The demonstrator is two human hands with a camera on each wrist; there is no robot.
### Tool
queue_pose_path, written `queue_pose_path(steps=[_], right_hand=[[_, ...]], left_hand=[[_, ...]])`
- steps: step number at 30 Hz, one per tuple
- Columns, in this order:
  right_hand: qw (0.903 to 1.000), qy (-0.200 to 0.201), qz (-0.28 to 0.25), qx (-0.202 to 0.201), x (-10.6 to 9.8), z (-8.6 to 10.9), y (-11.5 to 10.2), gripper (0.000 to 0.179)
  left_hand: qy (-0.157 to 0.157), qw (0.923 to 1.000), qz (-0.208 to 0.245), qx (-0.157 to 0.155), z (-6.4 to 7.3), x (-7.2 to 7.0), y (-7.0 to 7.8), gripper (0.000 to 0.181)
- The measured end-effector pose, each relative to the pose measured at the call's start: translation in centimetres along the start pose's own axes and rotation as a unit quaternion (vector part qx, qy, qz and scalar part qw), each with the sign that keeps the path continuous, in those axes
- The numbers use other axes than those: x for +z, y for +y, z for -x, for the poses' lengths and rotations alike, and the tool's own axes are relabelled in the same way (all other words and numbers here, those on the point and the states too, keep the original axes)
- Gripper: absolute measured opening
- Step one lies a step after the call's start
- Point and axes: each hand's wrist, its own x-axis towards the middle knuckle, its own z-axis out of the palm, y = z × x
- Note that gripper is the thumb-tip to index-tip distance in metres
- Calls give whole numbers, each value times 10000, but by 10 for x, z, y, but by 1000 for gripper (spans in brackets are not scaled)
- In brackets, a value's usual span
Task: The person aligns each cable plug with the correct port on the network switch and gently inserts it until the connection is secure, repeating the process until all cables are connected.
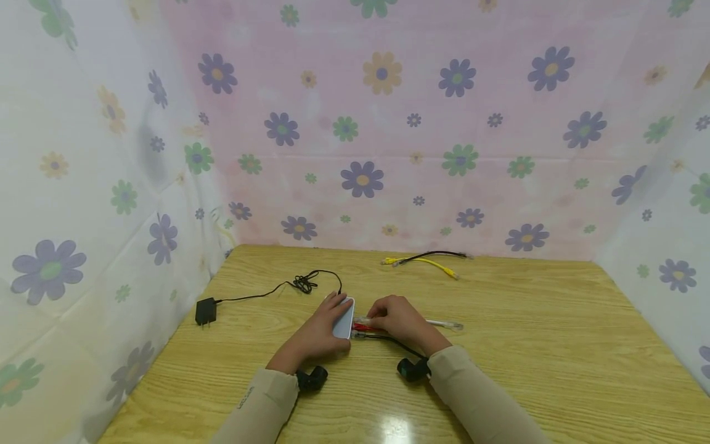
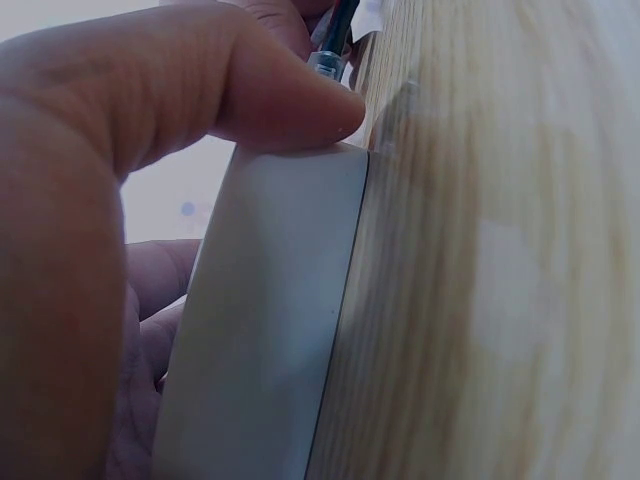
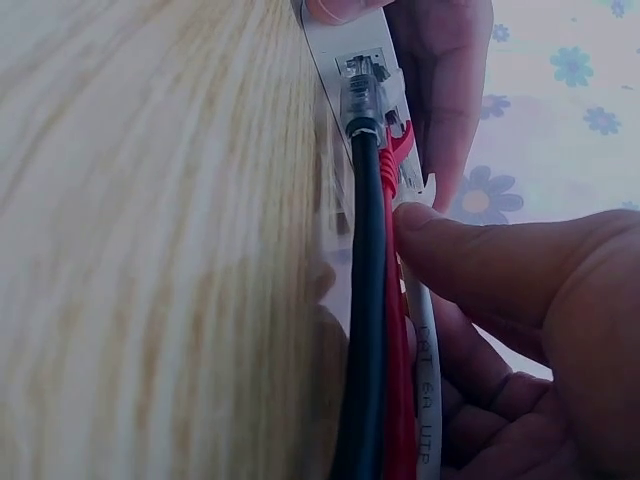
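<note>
My left hand holds a small white network box by its sides on the wooden table. In the left wrist view the thumb presses a corner of the white box. My right hand is at the box's port side, pinching a white network cable close behind its plug, which the fingers partly hide. Beside it run a red cable and a black cable. The black one's clear plug sits at a port, and the red one's end lies between the other two.
A black power adapter lies at the left of the wooden table, its thin cord running through a bundle to the box. Toward the back edge lie a yellow network cable and a short black one, crossing each other.
</note>
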Motion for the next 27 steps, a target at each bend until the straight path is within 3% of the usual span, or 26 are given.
queue_pose_path(steps=[27], right_hand=[[9994, -16, 337, -39, 2, -2, -7, 13]], left_hand=[[41, 10000, 24, -35, 0, 2, -2, 90]])
